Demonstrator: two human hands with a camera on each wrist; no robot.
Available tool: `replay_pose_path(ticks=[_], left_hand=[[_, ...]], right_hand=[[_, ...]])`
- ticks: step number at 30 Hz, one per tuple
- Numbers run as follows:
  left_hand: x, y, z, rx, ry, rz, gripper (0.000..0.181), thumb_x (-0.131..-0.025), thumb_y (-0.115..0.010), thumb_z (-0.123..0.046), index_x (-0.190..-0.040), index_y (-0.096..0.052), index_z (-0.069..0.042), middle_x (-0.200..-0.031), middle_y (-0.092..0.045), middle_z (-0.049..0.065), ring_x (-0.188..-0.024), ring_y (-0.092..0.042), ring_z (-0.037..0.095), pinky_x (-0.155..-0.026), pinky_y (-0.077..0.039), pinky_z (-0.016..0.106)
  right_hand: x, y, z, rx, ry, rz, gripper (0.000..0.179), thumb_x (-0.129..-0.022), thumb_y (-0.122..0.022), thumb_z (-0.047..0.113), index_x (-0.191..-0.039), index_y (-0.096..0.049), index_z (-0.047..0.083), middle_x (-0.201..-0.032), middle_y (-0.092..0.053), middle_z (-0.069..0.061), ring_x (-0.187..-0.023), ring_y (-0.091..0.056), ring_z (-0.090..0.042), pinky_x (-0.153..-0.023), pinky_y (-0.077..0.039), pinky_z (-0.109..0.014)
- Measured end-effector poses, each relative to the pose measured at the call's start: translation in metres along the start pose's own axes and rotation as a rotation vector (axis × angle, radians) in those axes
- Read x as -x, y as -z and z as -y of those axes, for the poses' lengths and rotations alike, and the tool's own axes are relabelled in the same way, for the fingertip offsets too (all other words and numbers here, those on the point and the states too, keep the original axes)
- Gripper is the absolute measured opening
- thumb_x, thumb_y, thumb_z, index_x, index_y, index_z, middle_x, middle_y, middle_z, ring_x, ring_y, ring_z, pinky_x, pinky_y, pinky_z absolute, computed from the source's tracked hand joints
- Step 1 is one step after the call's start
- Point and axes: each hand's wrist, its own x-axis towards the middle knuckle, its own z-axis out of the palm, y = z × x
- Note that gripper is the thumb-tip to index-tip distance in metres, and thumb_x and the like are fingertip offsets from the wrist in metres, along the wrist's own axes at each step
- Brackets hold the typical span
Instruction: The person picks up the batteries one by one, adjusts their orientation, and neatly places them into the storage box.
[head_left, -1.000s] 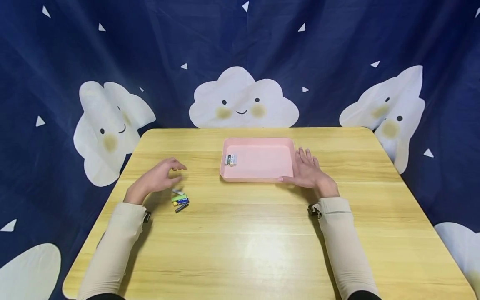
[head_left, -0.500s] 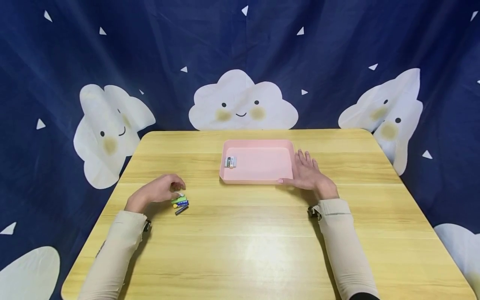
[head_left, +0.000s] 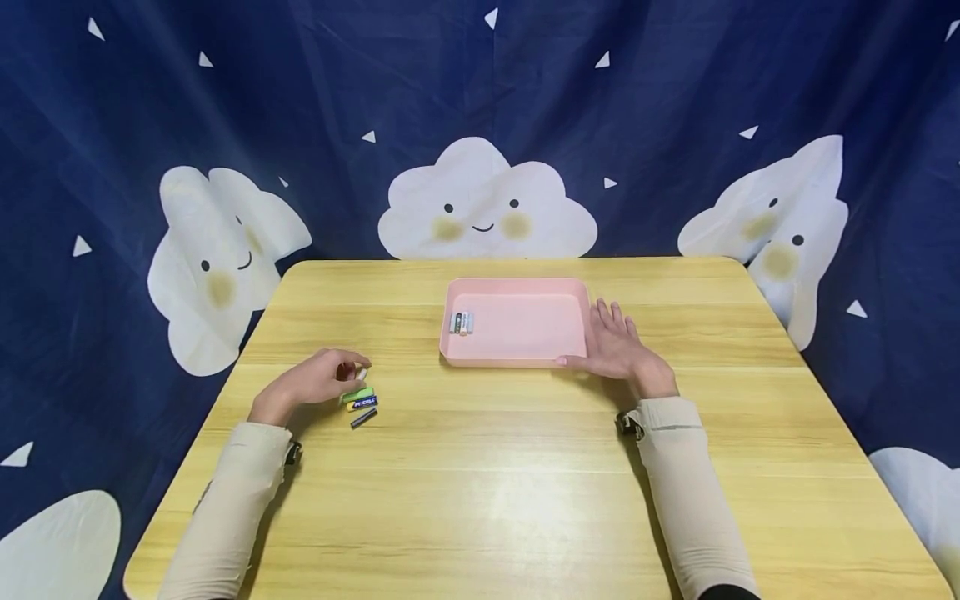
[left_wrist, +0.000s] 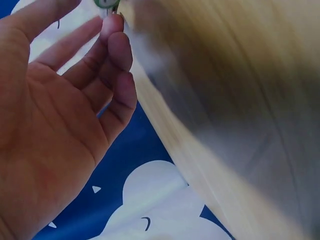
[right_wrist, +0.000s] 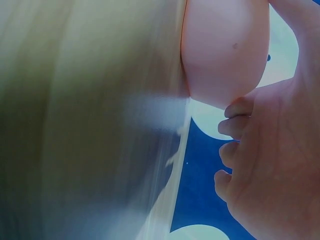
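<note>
My left hand (head_left: 322,377) pinches a small whitish battery (head_left: 362,374) between thumb and fingers, over the left part of the table. In the left wrist view a green-ringed battery end (left_wrist: 106,2) shows at the fingertips. Close below the hand lie a green battery (head_left: 357,395), a blue and yellow battery (head_left: 363,404) and a dark battery (head_left: 364,417). Farther back, several batteries (head_left: 461,323) stand side by side at the left end of a pink tray (head_left: 525,363). With fingers spread straight, my right hand (head_left: 617,346) rests against the tray's right side.
The wooden table (head_left: 480,483) has rounded corners and runs back to a dark blue curtain (head_left: 315,100) printed with white clouds. Bands with small dark devices wrap both sleeved wrists.
My left hand has come down toward the near edge to the small batteries and taken hold of the whitish one, which now points up between the fingers. The right hand stays at the tray.
</note>
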Motion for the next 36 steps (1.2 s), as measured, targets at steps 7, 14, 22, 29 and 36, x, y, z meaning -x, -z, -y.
replay_pose_path(ticks=[7,14,22,29,36], left_hand=[[0.004,0.004,0.002,0.039,-0.040,0.034,0.043,-0.093,-0.073,-0.008,-0.132,-0.066,0.007,-0.084,-0.063,0.002,-0.075,-0.052,0.012,-0.067,-0.043,0.023],[0.006,0.004,0.002,0.019,-0.019,0.041,0.051,-0.088,-0.079,-0.008,-0.134,-0.064,0.008,-0.090,-0.061,0.007,-0.082,-0.051,0.017,-0.069,-0.043,0.024],[0.005,0.002,0.000,-0.023,0.029,-0.012,0.048,-0.087,-0.083,-0.013,-0.129,-0.069,0.004,-0.093,-0.064,0.007,-0.084,-0.055,0.018,-0.072,-0.046,0.026],[-0.001,-0.001,-0.001,-0.040,0.011,-0.049,0.044,-0.084,-0.086,-0.021,-0.120,-0.074,0.002,-0.089,-0.061,0.006,-0.081,-0.051,0.017,-0.071,-0.043,0.026],[-0.010,-0.003,-0.005,-0.037,0.012,-0.092,0.045,-0.084,-0.087,-0.025,-0.121,-0.075,-0.002,-0.085,-0.057,0.004,-0.079,-0.048,0.016,-0.070,-0.040,0.027]], right_hand=[[0.000,0.001,0.000,0.006,-0.001,0.007,0.136,-0.083,-0.058,0.084,-0.162,0.004,-0.008,-0.171,0.010,-0.028,-0.158,0.010,-0.051,-0.126,0.001,-0.067],[-0.001,0.000,-0.001,-0.012,0.000,0.006,0.136,-0.083,-0.058,0.083,-0.162,0.005,-0.006,-0.171,0.012,-0.028,-0.158,0.010,-0.051,-0.126,0.001,-0.068],[0.000,0.001,-0.002,-0.014,0.000,0.006,0.137,-0.082,-0.057,0.085,-0.162,0.005,-0.008,-0.171,0.012,-0.027,-0.158,0.011,-0.051,-0.126,0.002,-0.067],[0.000,0.002,-0.001,-0.003,0.000,0.007,0.136,-0.083,-0.058,0.083,-0.162,0.005,-0.008,-0.171,0.012,-0.028,-0.158,0.011,-0.051,-0.126,0.001,-0.067],[0.001,0.000,-0.001,-0.020,0.005,0.003,0.133,-0.084,-0.059,0.080,-0.163,0.008,-0.003,-0.171,0.011,-0.027,-0.158,0.011,-0.051,-0.125,0.003,-0.067]])
